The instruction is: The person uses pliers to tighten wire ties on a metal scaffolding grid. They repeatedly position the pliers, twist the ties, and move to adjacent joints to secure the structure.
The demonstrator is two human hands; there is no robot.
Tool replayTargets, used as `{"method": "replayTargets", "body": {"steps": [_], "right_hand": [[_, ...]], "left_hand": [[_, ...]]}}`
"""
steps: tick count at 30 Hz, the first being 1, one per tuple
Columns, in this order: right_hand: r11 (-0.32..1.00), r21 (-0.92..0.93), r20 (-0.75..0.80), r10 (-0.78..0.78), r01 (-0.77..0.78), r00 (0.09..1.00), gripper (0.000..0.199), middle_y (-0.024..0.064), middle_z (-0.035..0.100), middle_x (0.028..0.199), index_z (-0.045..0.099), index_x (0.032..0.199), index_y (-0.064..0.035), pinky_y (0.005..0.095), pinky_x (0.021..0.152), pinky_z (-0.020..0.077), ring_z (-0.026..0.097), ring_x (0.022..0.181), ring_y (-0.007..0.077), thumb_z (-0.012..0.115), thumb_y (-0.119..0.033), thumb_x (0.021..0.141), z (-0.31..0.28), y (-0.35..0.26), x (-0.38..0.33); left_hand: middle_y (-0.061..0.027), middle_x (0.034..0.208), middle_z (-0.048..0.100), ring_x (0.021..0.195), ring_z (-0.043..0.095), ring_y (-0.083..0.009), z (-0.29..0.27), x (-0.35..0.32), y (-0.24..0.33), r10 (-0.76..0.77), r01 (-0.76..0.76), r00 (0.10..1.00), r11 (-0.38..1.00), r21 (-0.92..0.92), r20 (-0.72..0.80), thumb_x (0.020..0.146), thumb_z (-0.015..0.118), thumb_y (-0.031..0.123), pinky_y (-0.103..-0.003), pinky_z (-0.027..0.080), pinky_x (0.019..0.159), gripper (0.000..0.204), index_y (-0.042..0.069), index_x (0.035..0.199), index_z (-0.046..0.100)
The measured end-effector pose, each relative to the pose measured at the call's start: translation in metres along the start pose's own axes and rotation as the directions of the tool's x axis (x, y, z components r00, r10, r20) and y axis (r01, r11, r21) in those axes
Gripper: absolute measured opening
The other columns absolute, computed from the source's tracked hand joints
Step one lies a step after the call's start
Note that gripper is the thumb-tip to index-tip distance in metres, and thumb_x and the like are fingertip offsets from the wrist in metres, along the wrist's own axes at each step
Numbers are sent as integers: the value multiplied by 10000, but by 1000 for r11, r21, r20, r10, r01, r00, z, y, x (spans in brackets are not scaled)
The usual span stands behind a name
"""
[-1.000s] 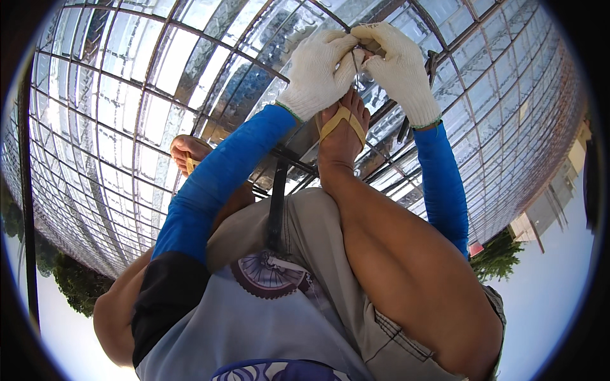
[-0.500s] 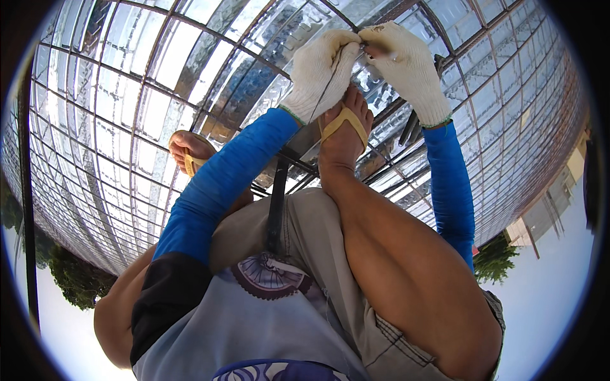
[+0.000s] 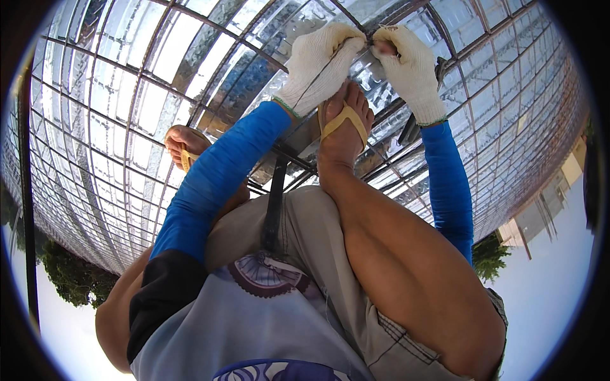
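Observation:
My left hand (image 3: 324,63), in a white knitted glove, has its fingers pinched together at a crossing of the steel bars. A thin dark wire (image 3: 316,81) runs across that hand toward the fingertips. Just to the right, my right hand (image 3: 406,66), gloved too, curls its fingers into a pinch at the same crossing; a bare fingertip shows through the glove. What the right fingers hold is too small to make out. Beneath the right wrist is a dark tool with handles (image 3: 410,131), partly hidden; whether it lies on the bars cannot be told.
A grid of steel bars (image 3: 145,75) spreads all around over shiny, ribbed metal sheeting (image 3: 190,73). My sandalled feet (image 3: 343,130) rest on it, close below the hands. A dark strap (image 3: 275,203) hangs between my legs. Trees (image 3: 73,274) and a building (image 3: 546,206) stand beyond the edges.
My hands have parted slightly at the fingertips, the left shifting a little left and the right a little right. Both remain at the same bar crossing.

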State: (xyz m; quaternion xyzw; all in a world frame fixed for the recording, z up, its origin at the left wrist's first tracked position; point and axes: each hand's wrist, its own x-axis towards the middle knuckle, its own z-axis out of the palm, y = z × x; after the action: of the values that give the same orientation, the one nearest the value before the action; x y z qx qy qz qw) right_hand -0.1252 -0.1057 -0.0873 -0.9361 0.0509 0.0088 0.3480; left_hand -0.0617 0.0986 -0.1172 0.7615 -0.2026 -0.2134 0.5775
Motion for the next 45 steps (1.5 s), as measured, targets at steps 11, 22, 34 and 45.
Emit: {"method": "replayTargets", "body": {"steps": [11, 22, 34, 45], "right_hand": [[990, 44, -215, 143, -137, 966, 239, 101, 734, 976, 765, 1070, -86, 408, 764, 587, 735, 901, 324, 836, -101, 842, 27, -1, -24], [889, -453, 66, 101, -60, 993, 279, 106, 735, 897, 791, 1028, -115, 451, 704, 603, 752, 837, 310, 758, -377, 939, 5, -21, -3], [900, -256, 69, 380, -352, 922, 340, 151, 751, 820, 729, 918, -45, 471, 685, 596, 747, 762, 347, 734, -385, 939, 11, -37, 4], [407, 577, 59, 844, -708, 533, 308, 85, 689, 715, 712, 807, -2, 295, 513, 455, 581, 540, 142, 767, -286, 914, 23, -57, 8]], "left_hand": [[-94, 1040, 820, 888, 809, -233, -20, 38, 10, 213, -244, 963, 951, 193, 167, 1029, 736, 323, -333, 644, 779, 263, 126, 1183, 818], [-164, 1182, 789, 1079, 759, -251, -68, 88, 54, 57, -81, 779, 997, 10, 625, 1069, 691, 339, -331, 608, 950, 366, 111, 1349, 743], [-154, 1195, 793, 1082, 755, -256, -65, 100, 77, -84, 207, 828, 965, -163, 555, 1077, 675, 299, -371, 602, 940, 347, 76, 1335, 738], [-153, 1169, 784, 1044, 751, -313, -100, 78, 66, 126, -285, 899, 896, 342, 418, 1074, 656, 330, -457, 597, 921, 335, 70, 1263, 752]]}}
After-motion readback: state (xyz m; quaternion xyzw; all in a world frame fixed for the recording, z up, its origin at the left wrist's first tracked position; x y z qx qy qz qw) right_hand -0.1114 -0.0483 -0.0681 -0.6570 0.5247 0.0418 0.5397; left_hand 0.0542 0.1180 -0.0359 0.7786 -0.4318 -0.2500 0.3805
